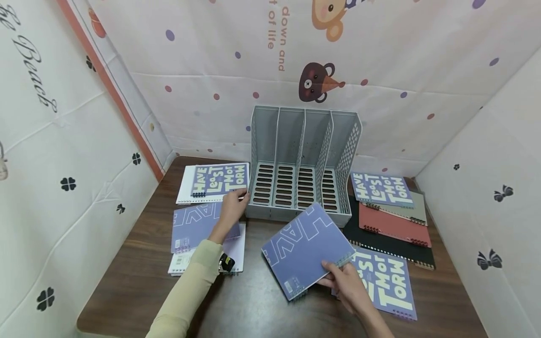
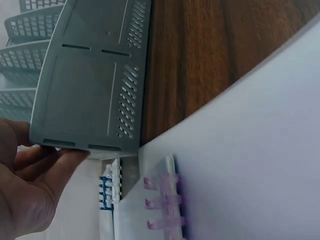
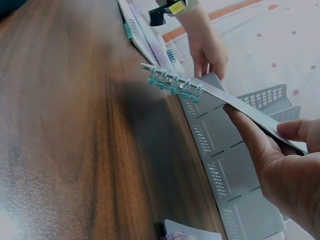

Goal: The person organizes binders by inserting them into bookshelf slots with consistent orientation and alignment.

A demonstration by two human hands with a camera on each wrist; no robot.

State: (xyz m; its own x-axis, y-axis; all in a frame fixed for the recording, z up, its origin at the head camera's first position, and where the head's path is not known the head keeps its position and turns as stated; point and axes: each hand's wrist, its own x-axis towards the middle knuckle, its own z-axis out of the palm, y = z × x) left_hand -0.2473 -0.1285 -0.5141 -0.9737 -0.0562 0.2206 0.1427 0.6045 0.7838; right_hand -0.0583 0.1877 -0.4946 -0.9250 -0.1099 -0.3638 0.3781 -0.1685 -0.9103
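A grey four-slot file organizer (image 1: 270,213) stands upright at the back of the table, its slots holding nothing. My left hand (image 1: 234,206) grips its front left corner; in the left wrist view the fingers of that hand (image 2: 32,187) curl at the edge of the grey wall (image 2: 80,95). In front of the organizer, my right hand (image 1: 347,284) pinches a purple-blue spiral notebook (image 1: 302,251) by its lower right edge, thumb on top. The notebook is tilted above the table. The right wrist view shows its teal coil binding (image 3: 175,86) beside my right hand (image 3: 287,167).
Left of the organizer lie a small lettered notebook (image 1: 221,179) on a white one and a purple notebook (image 1: 192,223) over white ones. To the right, black (image 1: 390,246), red (image 1: 395,223), green and blue lettered notebooks overlap. A lettered notebook (image 1: 390,284) lies nearer. Printed cloth walls surround the table.
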